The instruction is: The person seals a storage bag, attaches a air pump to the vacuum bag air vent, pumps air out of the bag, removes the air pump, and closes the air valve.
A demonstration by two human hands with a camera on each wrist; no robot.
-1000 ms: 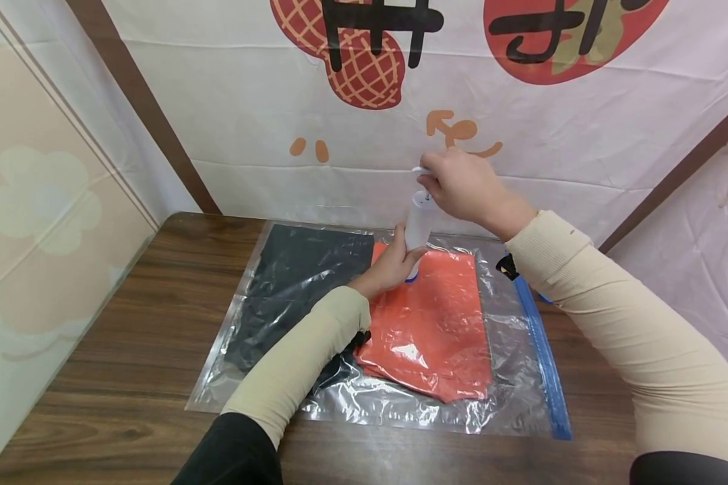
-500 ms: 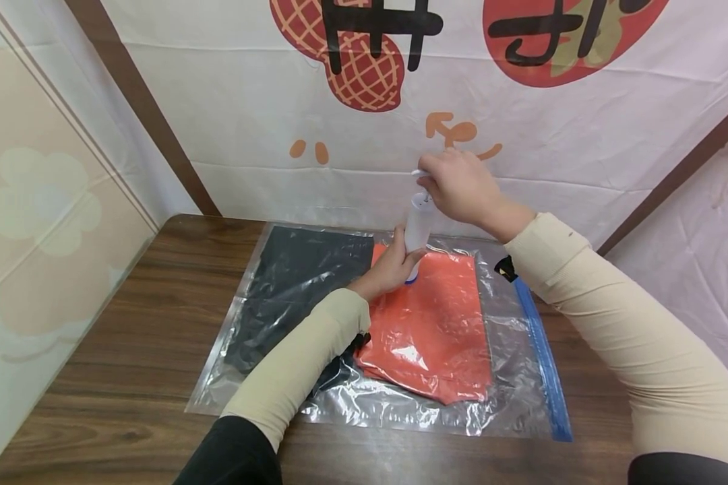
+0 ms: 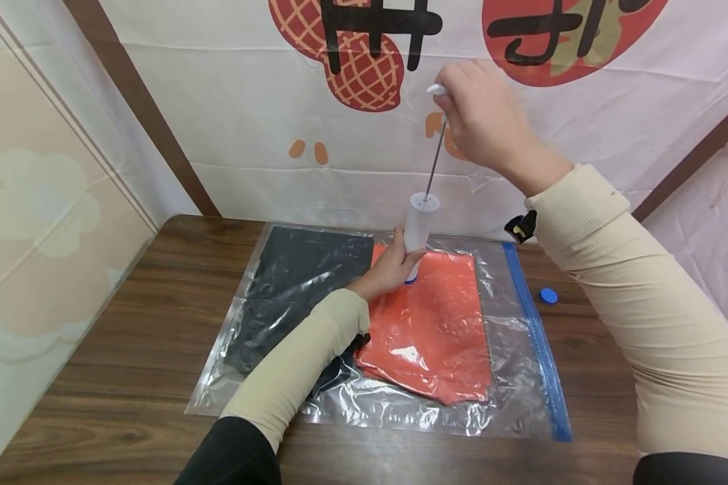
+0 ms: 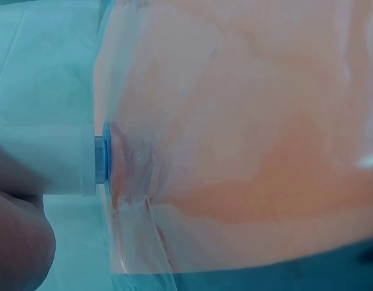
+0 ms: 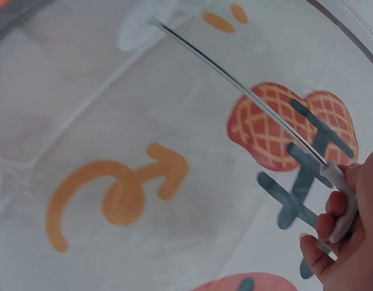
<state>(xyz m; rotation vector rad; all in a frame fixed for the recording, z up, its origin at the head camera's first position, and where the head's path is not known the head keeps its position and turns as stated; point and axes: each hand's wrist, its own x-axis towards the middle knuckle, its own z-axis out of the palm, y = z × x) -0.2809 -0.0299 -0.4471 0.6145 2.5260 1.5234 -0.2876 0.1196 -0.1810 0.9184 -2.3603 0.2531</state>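
Note:
A white hand pump (image 3: 420, 219) stands nearly upright on the far part of a clear plastic storage bag (image 3: 518, 384). My left hand (image 3: 391, 266) grips its barrel low down. In the left wrist view the pump's end meets a round blue valve (image 4: 108, 157) on the bag. High above the barrel, my right hand (image 3: 485, 114) holds the white handle (image 5: 343, 200). A long metal rod (image 3: 435, 160) shows between handle and barrel. Folded red fabric (image 3: 431, 323) and dark fabric (image 3: 315, 269) lie side by side inside the bag.
The bag lies flat on a brown wooden table (image 3: 115, 364), a blue zip strip (image 3: 536, 343) along its right edge. A small blue cap (image 3: 548, 295) sits right of the strip. Behind the table hangs a white printed cloth (image 3: 243, 114).
My right hand has risen, drawing the handle up and baring the metal rod. The blue cap has come fully into sight from behind the right sleeve. My left hand stays in place.

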